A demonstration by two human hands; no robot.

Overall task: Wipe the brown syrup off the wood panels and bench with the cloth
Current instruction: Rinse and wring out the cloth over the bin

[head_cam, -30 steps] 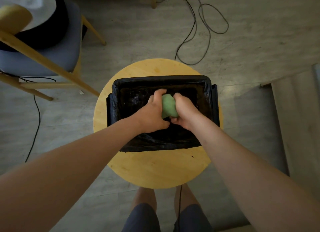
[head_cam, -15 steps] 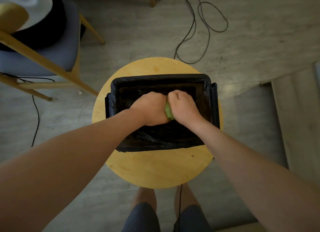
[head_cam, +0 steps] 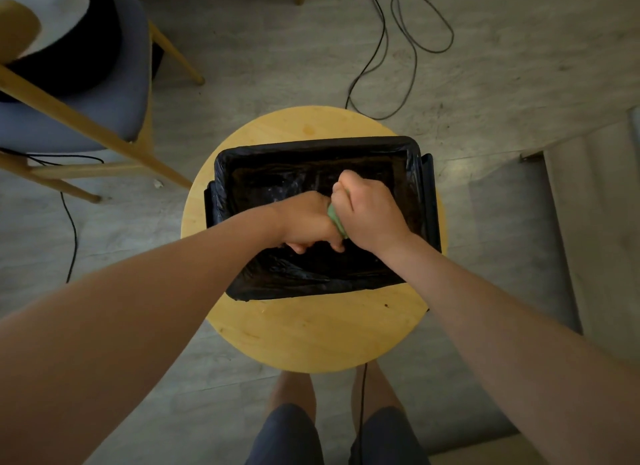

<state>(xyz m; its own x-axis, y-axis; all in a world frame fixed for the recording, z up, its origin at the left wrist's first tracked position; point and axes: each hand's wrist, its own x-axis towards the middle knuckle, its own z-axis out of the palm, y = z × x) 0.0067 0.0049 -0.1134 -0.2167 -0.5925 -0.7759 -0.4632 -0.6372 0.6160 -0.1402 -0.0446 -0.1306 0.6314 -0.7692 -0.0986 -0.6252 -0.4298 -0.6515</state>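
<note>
While your left hand (head_cam: pixel 304 222) and right hand (head_cam: pixel 370 211) clamp the wadded green cloth (head_cam: pixel 335 218), twist it over the black bag-lined bin (head_cam: pixel 311 144), clear of its six o'clock rim

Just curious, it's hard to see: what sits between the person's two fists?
In the head view, a green fabric cloth, only a sliver showing, gripped between the left hand and right hand over the black plastic-lined tray.
</note>
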